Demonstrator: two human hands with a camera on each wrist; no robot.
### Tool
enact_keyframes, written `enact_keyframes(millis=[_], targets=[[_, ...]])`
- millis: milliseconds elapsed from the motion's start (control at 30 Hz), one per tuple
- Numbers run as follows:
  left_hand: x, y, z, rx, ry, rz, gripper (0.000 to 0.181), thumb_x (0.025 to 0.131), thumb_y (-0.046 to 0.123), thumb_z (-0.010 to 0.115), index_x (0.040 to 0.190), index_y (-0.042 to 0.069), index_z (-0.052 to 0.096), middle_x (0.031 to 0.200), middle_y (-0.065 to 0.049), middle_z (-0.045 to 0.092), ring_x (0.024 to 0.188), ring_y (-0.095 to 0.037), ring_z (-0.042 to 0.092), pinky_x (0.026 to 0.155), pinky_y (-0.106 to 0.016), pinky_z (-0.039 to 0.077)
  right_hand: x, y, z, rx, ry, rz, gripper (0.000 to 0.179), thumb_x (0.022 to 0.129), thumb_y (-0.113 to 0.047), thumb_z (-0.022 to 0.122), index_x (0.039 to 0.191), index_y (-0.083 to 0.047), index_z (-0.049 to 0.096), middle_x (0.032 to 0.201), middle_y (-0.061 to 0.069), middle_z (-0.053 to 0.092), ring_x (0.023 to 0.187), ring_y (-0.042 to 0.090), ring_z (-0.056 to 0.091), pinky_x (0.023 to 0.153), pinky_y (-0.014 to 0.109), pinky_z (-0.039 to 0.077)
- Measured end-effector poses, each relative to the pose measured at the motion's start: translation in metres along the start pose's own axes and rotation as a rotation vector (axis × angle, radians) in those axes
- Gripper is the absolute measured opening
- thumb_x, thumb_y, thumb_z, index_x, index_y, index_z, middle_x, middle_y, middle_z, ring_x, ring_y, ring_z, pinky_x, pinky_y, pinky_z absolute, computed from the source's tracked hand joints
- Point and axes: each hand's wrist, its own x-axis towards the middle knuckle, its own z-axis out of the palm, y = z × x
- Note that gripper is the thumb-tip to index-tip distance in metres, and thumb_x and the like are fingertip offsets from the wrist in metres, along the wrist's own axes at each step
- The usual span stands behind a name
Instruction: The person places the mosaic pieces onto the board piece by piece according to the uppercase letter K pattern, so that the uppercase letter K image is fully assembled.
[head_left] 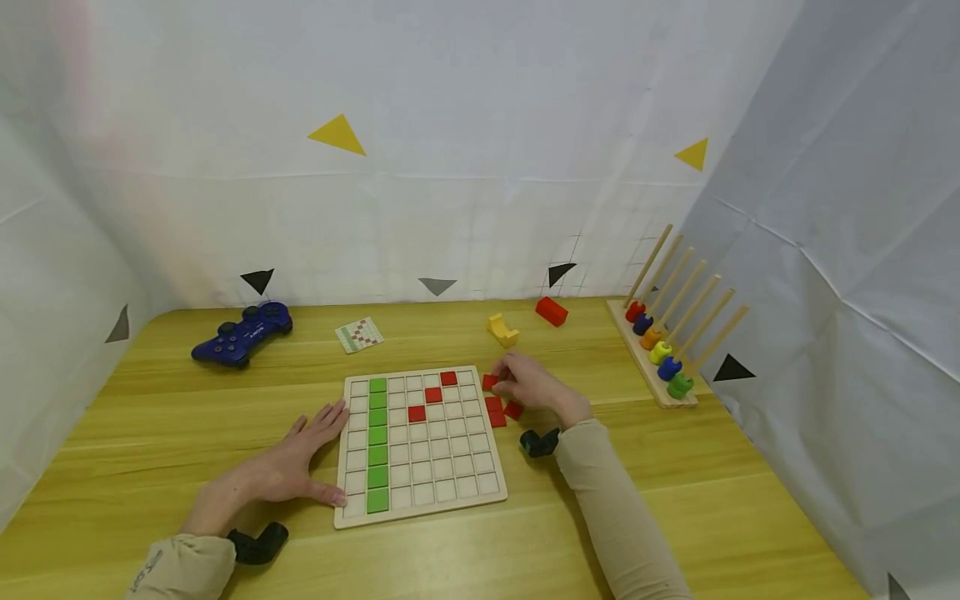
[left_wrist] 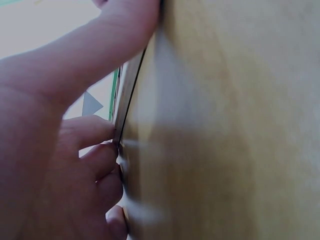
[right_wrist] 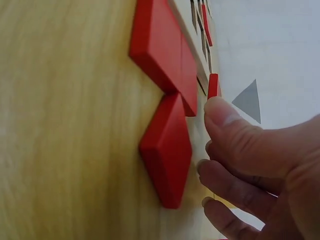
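Note:
A light wooden grid board (head_left: 442, 492) lies on the table with a column of green tiles (head_left: 378, 456) and three red tiles in a diagonal, one of them a middle red tile (head_left: 433, 395). My left hand (head_left: 288, 462) rests along the board's left edge, thumb and fingers spread against its side. Beyond the right edge, my right hand (head_left: 536, 387) pinches a red tile (right_wrist: 213, 85) between thumb and fingers. Beside that hand lie loose red tiles (head_left: 496, 412), and one turned red tile (right_wrist: 167, 152) touches its neighbours at a corner.
Behind the board lie a small pattern card (head_left: 359, 334), a yellow curved block (head_left: 502, 331) and a red block (head_left: 552, 312). At the back left is a blue game controller (head_left: 242, 335). A peg stand (head_left: 660, 367) with coloured pieces stands at the right.

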Motion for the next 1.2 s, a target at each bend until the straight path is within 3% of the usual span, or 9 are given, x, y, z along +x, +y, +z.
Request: enact_keyframes(millis=[133, 267, 533, 667, 1200], targets=[[0.0, -0.001, 0.0, 0.012, 0.0, 0.003, 0.122, 0.073, 0.053, 0.083, 0.158, -0.003, 0.015, 0.167, -0.023, 0.001, 0.152, -0.046, -0.003, 0.118, -0.068, -0.005, -0.002, -0.007, -0.003, -0.024, 0.016, 0.005, 0.022, 0.097, -0.015, 0.066, 0.113, -0.001, 0.062, 0.108, 0.009, 0.061, 0.099, 0.022, 0.059, 0.091, 0.039, 0.053], [0.0, -0.002, 0.0, 0.015, -0.005, 0.009, 0.123, 0.073, 0.053, 0.083, 0.158, -0.003, 0.015, 0.166, -0.023, 0.001, 0.152, -0.046, -0.003, 0.118, -0.067, -0.006, -0.008, -0.031, -0.012, -0.105, 0.023, -0.002, 0.022, 0.097, -0.017, 0.066, 0.113, -0.003, 0.06, 0.107, 0.007, 0.06, 0.096, 0.021, 0.059, 0.089, 0.037, 0.053], [-0.001, -0.001, 0.0, 0.007, 0.003, 0.005, 0.122, 0.073, 0.052, 0.084, 0.158, -0.003, 0.015, 0.166, -0.023, 0.001, 0.152, -0.047, -0.003, 0.118, -0.068, -0.005, -0.012, -0.086, -0.025, -0.206, 0.026, -0.151, 0.023, 0.097, -0.021, 0.066, 0.114, -0.006, 0.061, 0.108, 0.006, 0.06, 0.094, 0.02, 0.062, 0.086, 0.032, 0.055], [0.001, 0.0, 0.0, 0.008, -0.008, -0.002, 0.122, 0.074, 0.051, 0.084, 0.158, -0.003, 0.015, 0.166, -0.023, 0.001, 0.152, -0.047, -0.003, 0.118, -0.068, -0.005, -0.01, -0.103, -0.022, -0.177, 0.021, -0.183, 0.024, 0.098, -0.021, 0.066, 0.114, -0.004, 0.061, 0.108, 0.008, 0.061, 0.097, 0.021, 0.062, 0.087, 0.032, 0.054], [-0.001, -0.001, 0.0, 0.006, 0.008, 0.013, 0.123, 0.072, 0.052, 0.084, 0.158, -0.004, 0.015, 0.166, -0.024, 0.001, 0.151, -0.048, -0.002, 0.117, -0.068, -0.005, 0.005, -0.126, 0.01, -0.162, -0.075, -0.22, 0.023, 0.099, -0.023, 0.063, 0.116, -0.007, 0.063, 0.11, 0.003, 0.061, 0.098, 0.017, 0.061, 0.088, 0.027, 0.053]])
